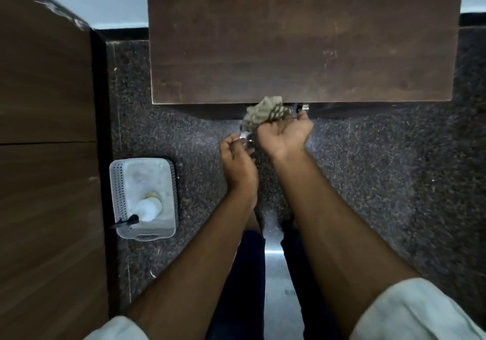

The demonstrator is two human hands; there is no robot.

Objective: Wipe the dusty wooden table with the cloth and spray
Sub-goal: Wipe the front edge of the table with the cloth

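Note:
The dark wooden table (302, 37) fills the upper middle of the head view, with faint dusty smears on its top. A crumpled grey-beige cloth (263, 115) hangs just below the table's near edge. My right hand (285, 134) is closed on the bunched cloth. My left hand (236, 155) is right beside it, fingers curled on the cloth's lower end. The white spray bottle (150, 208) with a black trigger lies in a grey basket (118, 190) on the floor to the left.
A tall wooden panel (47, 155) stands along the left side. The floor (381, 182) is dark speckled stone. My legs in dark trousers stand below the hands. A pale wall runs behind the table.

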